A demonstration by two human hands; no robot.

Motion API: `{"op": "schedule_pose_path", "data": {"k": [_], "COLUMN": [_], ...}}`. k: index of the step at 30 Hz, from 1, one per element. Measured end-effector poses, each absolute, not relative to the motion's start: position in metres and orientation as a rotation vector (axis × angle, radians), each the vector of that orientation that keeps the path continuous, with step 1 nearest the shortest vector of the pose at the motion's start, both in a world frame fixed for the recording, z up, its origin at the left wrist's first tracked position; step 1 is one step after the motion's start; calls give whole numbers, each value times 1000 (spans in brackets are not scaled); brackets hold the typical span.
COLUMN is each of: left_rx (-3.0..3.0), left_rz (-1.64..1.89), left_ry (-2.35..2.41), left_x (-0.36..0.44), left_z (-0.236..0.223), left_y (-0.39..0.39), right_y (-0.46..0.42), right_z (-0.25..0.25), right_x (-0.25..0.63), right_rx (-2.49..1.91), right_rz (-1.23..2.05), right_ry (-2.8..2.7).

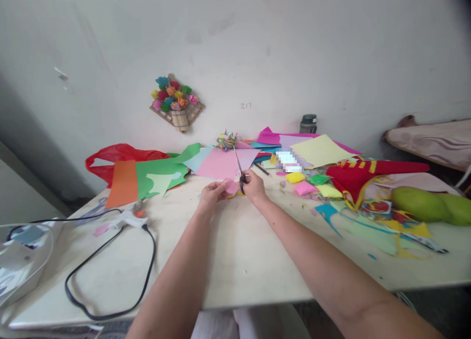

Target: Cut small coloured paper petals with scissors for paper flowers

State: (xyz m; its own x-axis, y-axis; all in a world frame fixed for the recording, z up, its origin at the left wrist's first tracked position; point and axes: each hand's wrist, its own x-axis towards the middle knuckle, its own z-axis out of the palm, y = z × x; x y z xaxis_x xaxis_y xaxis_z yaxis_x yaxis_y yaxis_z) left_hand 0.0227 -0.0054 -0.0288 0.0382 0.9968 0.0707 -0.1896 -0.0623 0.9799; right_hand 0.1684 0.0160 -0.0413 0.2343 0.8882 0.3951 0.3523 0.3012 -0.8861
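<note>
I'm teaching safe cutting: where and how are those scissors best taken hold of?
Take the scissors by their dark handles, probably from the near, right-hand side. Their long blades point away toward the wall, so the handle end seems the safer grip; the right hand holds them there, while the left hand holds the pink paper.

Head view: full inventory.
piece: 1, pink, centre
held scissors: 1, black, centre
table: 1, whitish, below
ornament: 1, multicolour, wall
trinket: 1, multicolour, back
bottle: 1, dark, back
sheets: several, mixed, back
bag: 1, red, left
device: 1, white, left
clutter: several, mostly white, left
pen: 1, black, centre
pixelated item: 1, white, right
packets: 4, mixed, right
scraps: many, mixed, right
cloth: 1, red, right
fruits: 2, green, right
furniture: 1, pale, right
left hand: 1, bare, on piece
right hand: 1, bare, on scissors
</note>
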Motion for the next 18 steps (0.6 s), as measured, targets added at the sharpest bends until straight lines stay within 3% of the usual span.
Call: {"op": "schedule_pose_path", "data": {"k": [8, 18], "left_rx": [1219, 1468], "left_rz": [1576, 1329], "left_ry": [1309, 1864], "left_x": [-2, -45], "left_z": [-25, -35], "left_y": [7, 14], "right_y": [17, 6], "right_z": [-40, -25], "right_x": [172, 182], "right_rx": [-1380, -1585], "right_rz": [506, 495], "right_ry": [-1339, -1311]}}
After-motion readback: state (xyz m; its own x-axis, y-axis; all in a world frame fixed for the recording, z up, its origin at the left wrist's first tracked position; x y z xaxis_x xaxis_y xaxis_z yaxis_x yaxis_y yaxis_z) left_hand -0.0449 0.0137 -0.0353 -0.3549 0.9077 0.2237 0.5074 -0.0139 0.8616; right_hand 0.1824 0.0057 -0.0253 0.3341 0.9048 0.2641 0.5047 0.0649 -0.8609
